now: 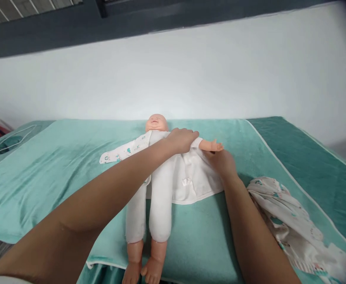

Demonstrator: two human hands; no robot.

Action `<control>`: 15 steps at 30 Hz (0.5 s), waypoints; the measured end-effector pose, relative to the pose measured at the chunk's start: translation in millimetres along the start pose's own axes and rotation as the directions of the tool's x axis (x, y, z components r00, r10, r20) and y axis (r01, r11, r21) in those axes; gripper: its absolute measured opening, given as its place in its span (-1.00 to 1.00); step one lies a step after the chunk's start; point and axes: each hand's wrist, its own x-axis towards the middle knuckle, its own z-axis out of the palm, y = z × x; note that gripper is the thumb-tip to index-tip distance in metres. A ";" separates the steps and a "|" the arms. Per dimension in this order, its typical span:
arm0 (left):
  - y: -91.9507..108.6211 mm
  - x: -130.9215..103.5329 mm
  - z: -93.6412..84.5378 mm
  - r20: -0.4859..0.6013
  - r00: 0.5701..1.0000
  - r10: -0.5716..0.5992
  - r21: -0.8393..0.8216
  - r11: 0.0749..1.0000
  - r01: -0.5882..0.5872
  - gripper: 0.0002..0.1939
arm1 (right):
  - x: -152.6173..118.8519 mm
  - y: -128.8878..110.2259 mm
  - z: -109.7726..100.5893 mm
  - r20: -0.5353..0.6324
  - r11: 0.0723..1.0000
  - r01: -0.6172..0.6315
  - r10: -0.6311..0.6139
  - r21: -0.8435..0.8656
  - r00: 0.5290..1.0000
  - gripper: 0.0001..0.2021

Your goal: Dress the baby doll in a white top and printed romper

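A baby doll (161,189) with a white cloth body lies on its back, its head away from me. A white baby shirt (195,183) with a small print is partly on it. One printed sleeve (125,152) covers the doll's arm at left, and the shirt's body spreads out to the right beneath it. My left hand (183,140) is closed around the doll's upper arm at right, near the shoulder. Close to the doll's bare hand (216,146), my right hand (224,161) grips the shirt's edge. Its fingertips are mostly hidden.
Printed baby clothing (285,215) lies crumpled at right beside my forearm. A light green cloth (57,157) covers the surface, with a darker green one (311,169) at right. Behind stands a white wall (173,75). A white cord (16,144) lies at far left.
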 end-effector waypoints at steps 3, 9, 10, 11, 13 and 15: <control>-3.9 -4.8 -2.7 -0.013 1.000 -0.008 0.004 1.000 0.008 -0.71 | -6.1 -7.5 -0.3 0.182 0.976 0.007 0.034 -0.218 0.983 -0.60; -11.9 -13.7 -10.3 0.100 0.993 -0.056 0.011 0.998 0.055 -0.75 | -5.8 -13.0 -16.1 0.050 0.903 -0.179 0.173 0.390 0.984 -0.68; -11.9 -14.9 -11.6 0.106 0.992 -0.065 0.028 0.998 0.063 -0.76 | -5.4 -13.0 -18.6 0.049 0.845 -0.199 0.202 0.496 0.978 -0.66; -11.1 -15.6 -12.4 0.105 0.991 -0.082 0.052 0.996 0.077 -0.77 | -5.7 -13.8 -20.8 0.063 0.801 -0.206 0.207 0.562 0.976 -0.64; -7.8 -15.1 -12.1 0.100 0.985 -0.138 0.087 0.988 0.130 -0.78 | -8.7 -17.9 -24.8 0.121 0.764 -0.199 0.157 0.614 0.980 -0.60; -3.3 -12.0 -8.7 0.097 0.973 -0.209 0.089 0.976 0.200 -0.76 | -14.5 -25.3 -28.1 0.185 0.727 -0.202 0.105 0.656 0.977 -0.56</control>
